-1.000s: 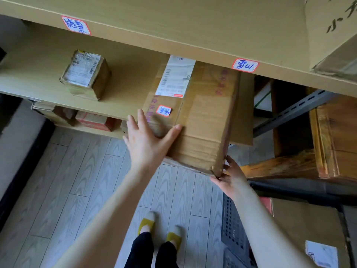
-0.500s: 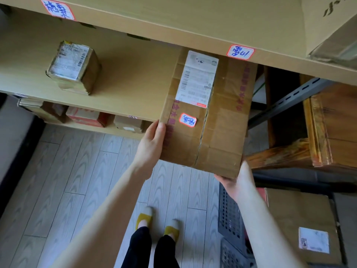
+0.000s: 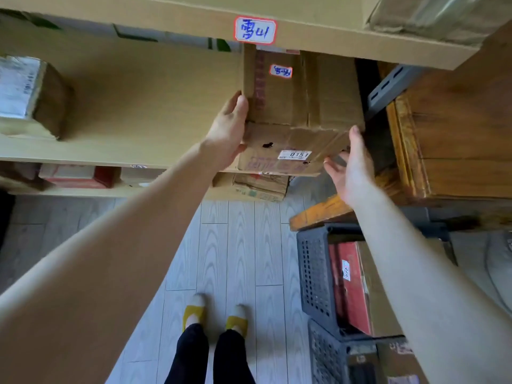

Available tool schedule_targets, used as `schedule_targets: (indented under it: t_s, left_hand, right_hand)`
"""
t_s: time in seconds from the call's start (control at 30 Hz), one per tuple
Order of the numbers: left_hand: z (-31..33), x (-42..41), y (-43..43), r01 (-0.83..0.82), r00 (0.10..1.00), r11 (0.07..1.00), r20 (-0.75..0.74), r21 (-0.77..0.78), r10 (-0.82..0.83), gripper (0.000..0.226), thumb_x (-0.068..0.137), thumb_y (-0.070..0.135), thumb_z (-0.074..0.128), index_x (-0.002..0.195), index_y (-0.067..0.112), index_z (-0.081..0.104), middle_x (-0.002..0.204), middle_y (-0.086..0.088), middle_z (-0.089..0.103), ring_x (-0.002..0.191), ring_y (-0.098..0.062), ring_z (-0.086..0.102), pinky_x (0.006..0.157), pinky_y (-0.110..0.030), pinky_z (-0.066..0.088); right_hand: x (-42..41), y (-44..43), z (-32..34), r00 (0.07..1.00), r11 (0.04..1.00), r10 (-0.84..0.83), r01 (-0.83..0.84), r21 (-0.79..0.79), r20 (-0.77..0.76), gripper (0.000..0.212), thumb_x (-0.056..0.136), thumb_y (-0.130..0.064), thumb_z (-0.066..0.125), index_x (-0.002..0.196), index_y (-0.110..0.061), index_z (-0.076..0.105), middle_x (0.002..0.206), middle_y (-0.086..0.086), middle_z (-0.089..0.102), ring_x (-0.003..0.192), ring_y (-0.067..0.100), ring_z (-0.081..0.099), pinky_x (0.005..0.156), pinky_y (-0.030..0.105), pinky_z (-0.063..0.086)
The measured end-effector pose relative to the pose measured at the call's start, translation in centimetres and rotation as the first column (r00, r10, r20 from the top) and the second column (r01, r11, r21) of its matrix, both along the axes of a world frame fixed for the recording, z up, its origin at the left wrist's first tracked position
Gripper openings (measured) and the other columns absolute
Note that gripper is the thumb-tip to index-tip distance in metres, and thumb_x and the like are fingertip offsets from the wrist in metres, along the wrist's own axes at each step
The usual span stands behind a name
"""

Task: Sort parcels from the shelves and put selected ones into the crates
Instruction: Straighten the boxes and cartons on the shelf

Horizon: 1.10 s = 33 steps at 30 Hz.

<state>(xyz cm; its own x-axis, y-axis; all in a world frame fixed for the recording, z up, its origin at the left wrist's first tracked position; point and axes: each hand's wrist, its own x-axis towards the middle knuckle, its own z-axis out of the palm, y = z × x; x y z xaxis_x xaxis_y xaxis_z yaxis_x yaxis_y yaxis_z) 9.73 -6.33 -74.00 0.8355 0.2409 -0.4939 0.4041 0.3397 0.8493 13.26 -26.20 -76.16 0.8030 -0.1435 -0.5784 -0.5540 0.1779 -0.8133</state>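
A large brown cardboard parcel (image 3: 302, 106) sits on the middle shelf (image 3: 138, 106) under a red-bordered handwritten label (image 3: 255, 30). Its front face carries a small white sticker reading 0151. My left hand (image 3: 228, 128) lies with straight fingers along the parcel's left front corner. My right hand (image 3: 350, 167) is spread at the right front corner, thumb touching the front face. A dark grey perforated crate (image 3: 315, 273) stands on the floor at the lower right. It holds a red box (image 3: 349, 281) and a brown box.
A small taped parcel (image 3: 30, 95) sits at the shelf's left. The lower shelf holds a red parcel (image 3: 77, 176) and a cardboard one (image 3: 260, 187). Wooden furniture (image 3: 457, 134) stands close on the right. A second grey crate (image 3: 327, 356) is nearest me.
The large parcel, held out past the shelf edge half a second ago, now sits further back on the shelf. Both hands moved up with it to its front corners.
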Motion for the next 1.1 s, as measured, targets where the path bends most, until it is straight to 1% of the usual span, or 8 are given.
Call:
schedule_targets:
  t_s: [0.13,0.3,0.47,0.57,0.7,0.83,0.97,1.1]
  left_hand:
    - [0.1,2.0,-1.0,0.013,1.000,0.999,-0.006,0.032,-0.013,0.039,0.100,0.038,0.026,0.136,0.028,0.038,0.116,0.006,0.053,0.084,-0.002,0.051,0.077,-0.032,0.042]
    - [-0.3,2.3,-1.2,0.022,0.999,0.992,-0.034,0.125,-0.018,0.042,0.099,0.042,0.026,0.139,0.031,0.034,0.133,0.005,0.050,0.102,-0.011,0.047,0.087,-0.039,0.034]
    - [-2.5,0.5,-1.5,-0.263,0.961,0.965,0.085,-0.018,0.263,0.039,0.098,0.042,0.031,0.120,0.018,0.054,0.103,0.004,0.063,0.096,-0.009,0.059,0.085,-0.031,0.048]
    - [-8.5,-3.4,-2.2,-0.400,0.916,0.900,0.109,0.171,0.386,0.030,0.097,0.029,0.037,0.088,0.016,0.063,0.090,-0.001,0.066,0.090,-0.015,0.063,0.081,-0.032,0.049]
    - [-20.2,-7.3,-2.0,-0.142,0.977,0.936,-0.107,0.323,0.185,0.032,0.094,0.020,0.041,0.068,0.020,0.059,0.073,0.000,0.063,0.081,-0.020,0.060,0.075,-0.032,0.045]
    - [-30.9,-5.5,-0.2,0.037,0.977,0.899,-0.204,0.436,0.058,0.029,0.093,0.018,0.043,0.067,0.013,0.055,0.075,-0.009,0.057,0.076,-0.021,0.051,0.067,-0.030,0.037]
    - [-38.9,-0.8,1.0,0.112,0.991,0.730,-0.133,0.674,-0.029,0.021,0.092,0.021,0.047,0.074,0.010,0.052,0.072,-0.014,0.049,0.069,-0.024,0.042,0.062,-0.029,0.033]
    - [-45.1,3.5,1.8,0.100,0.992,0.760,-0.122,0.643,-0.028,0.040,0.092,0.038,0.048,0.070,0.004,0.049,0.063,-0.006,0.044,0.061,-0.023,0.040,0.056,-0.026,0.029]
  right_hand:
    - [1.9,-0.5,-0.3,1.000,0.999,0.014,-0.014,-0.029,0.009,0.055,0.085,-0.056,0.050,0.131,-0.027,0.040,0.114,-0.001,0.047,0.097,0.015,0.048,0.096,0.032,0.041]
    - [2.2,-0.6,-0.8,1.000,0.998,0.016,-0.015,-0.068,0.021,0.058,0.083,-0.060,0.049,0.131,-0.028,0.039,0.122,0.002,0.051,0.100,0.017,0.051,0.087,0.032,0.041]
    - [1.3,-0.6,-2.9,0.990,0.994,-0.102,0.105,-0.024,0.094,0.058,0.086,-0.059,0.044,0.132,-0.024,0.043,0.129,0.001,0.053,0.099,0.014,0.058,0.078,0.029,0.046]
    - [-1.6,0.0,-8.8,0.982,0.978,-0.171,0.179,-0.109,0.078,0.044,0.093,-0.047,0.041,0.121,-0.014,0.050,0.121,0.005,0.059,0.093,0.010,0.061,0.069,0.023,0.047]
    - [-5.0,1.0,-20.8,0.979,0.933,-0.148,0.093,-0.347,-0.137,0.039,0.094,-0.039,0.043,0.108,-0.005,0.055,0.104,0.010,0.061,0.099,0.027,0.060,0.082,0.038,0.048]
    - [-3.9,1.6,-30.6,0.988,0.888,-0.090,0.024,-0.458,-0.123,0.029,0.090,-0.036,0.050,0.094,-0.009,0.059,0.094,0.011,0.057,0.071,0.020,0.048,0.059,0.029,0.035]
    - [-0.3,1.5,-37.6,0.999,0.888,-0.019,-0.005,-0.461,-0.046,0.049,0.084,-0.046,0.057,0.116,-0.009,0.056,0.106,0.005,0.054,0.092,0.021,0.048,0.075,0.027,0.035]
    - [2.7,1.8,-42.6,1.000,0.907,0.021,-0.015,-0.421,0.009,0.062,0.083,-0.051,0.057,0.130,-0.012,0.045,0.128,0.007,0.050,0.111,0.024,0.048,0.087,0.032,0.038]
